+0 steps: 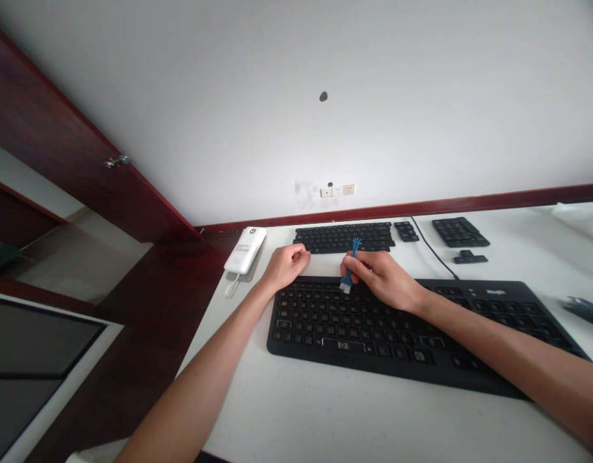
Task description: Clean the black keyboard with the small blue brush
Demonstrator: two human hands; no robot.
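A black keyboard base [345,331], its keycaps taken off, lies across the white table. My right hand [383,276] grips a small blue brush [350,269] between thumb and fingers. The brush's pale bristles point down at the upper rows of the base, and its other end sticks up past my fingers. My left hand [287,265] rests at the base's upper left edge with its fingers curled in; whether anything is inside them is hidden. Behind both hands lie the removed keycaps [325,236], set out in rows.
More keycap groups sit at the back: a small block [406,231], a number pad block [459,231] and an arrow group [470,257]. A cable [434,251] runs back from the base. A white device [246,249] lies at the left edge. A dark object [586,310] is at right.
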